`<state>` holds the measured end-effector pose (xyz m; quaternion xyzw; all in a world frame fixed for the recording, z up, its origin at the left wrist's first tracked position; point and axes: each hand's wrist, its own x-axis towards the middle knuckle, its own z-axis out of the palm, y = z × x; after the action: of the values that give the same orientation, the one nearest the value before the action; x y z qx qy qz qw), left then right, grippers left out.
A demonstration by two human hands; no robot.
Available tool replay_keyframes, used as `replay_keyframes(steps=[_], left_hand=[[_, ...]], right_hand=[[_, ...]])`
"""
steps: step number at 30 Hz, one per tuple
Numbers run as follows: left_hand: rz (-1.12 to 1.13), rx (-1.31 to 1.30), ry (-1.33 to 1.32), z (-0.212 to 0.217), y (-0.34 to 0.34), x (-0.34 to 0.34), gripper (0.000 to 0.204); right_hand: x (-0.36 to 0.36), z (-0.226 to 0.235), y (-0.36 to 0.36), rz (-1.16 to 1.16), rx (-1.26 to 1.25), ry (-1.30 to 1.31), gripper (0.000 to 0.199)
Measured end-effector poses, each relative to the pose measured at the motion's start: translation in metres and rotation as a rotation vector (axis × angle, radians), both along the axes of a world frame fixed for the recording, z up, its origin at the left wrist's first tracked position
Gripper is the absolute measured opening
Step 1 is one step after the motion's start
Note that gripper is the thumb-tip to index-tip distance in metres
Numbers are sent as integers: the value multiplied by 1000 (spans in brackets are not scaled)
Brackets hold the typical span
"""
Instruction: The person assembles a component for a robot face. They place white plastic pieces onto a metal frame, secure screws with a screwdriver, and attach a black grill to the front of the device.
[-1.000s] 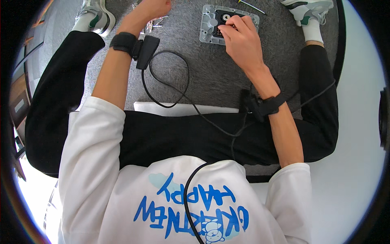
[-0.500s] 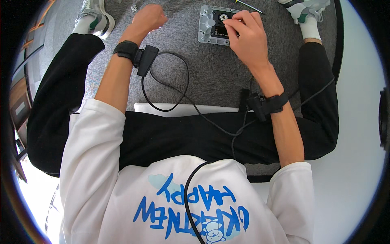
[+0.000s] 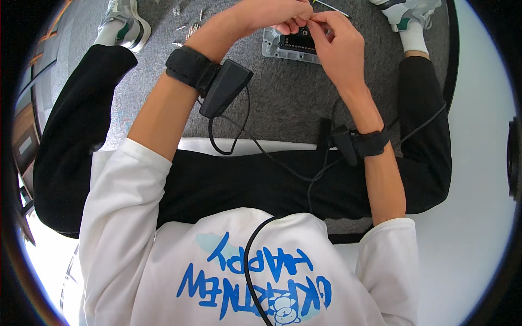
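A grey cast-metal housing (image 3: 270, 46) with a black insert (image 3: 300, 41) lies on the carpet at the top middle. A row of small metal contacts runs along the insert's near edge. From the left, my left hand (image 3: 271, 16) reaches over the housing, its fingers curled together. My right hand (image 3: 341, 48) is at the right side with thumb and forefinger pinched, meeting the left fingertips above the insert. Whatever is between the fingertips is too small or hidden to make out. The hands cover the housing's far part.
Several small metal screws (image 3: 191, 28) lie scattered on the grey carpet (image 3: 272, 103), left of the housing. A thin screwdriver (image 3: 329, 7) rests beyond my right hand. Black cables (image 3: 283, 163) from the wrist-worn devices cross my lap. My shoes (image 3: 126, 24) flank the area.
My left hand has moved right, from beside the housing to over it, uncovering the screws. My right hand stays at the housing, its pinch now against the left fingers. The housing has shifted slightly.
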<state>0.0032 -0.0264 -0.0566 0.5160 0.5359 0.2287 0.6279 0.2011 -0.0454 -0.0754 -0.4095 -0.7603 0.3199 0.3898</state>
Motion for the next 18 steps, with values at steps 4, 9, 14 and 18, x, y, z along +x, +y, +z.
replay_keyframes(steps=[4, 9, 14, 18], left_hand=[[99, -144, -194, 1, -4, 3, 16], [222, -207, -380, -11, -5, 1, 14], [182, -180, -301, -10, -7, 3, 14], [154, -179, -197, 1, -7, 5, 15]], right_hand=[[8, -2, 3, -9, -89, 37, 13], [10, 0, 6, 10, -255, 66, 17], [12, 1, 4, 0, -310, 28, 16], [13, -3, 4, -18, -310, 53, 16]])
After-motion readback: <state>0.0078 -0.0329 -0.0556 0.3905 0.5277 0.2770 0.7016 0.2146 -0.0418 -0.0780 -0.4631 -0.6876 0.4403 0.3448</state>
